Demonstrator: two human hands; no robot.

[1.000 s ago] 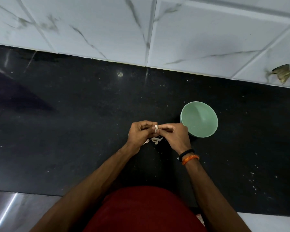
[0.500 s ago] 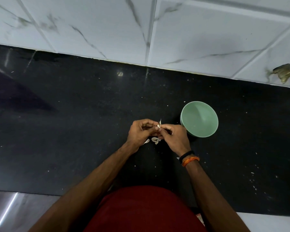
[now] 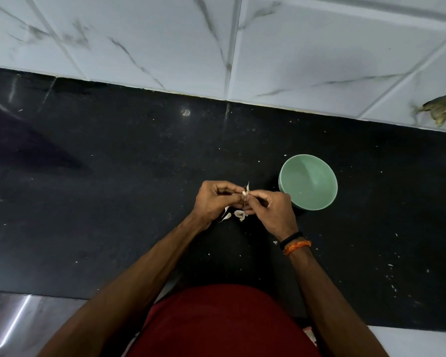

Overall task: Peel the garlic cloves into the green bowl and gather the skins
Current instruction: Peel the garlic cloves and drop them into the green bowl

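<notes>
Over a black speckled stone counter (image 3: 113,202), the left hand (image 3: 214,202) and right hand (image 3: 271,210) meet fingertip to fingertip, pinching a small white garlic clove (image 3: 245,193) with a papery flap sticking up. Pale loose garlic skins (image 3: 238,215) lie under the hands, left of the round pale green bowl (image 3: 319,199). The right hand is just beside that bowl.
</notes>
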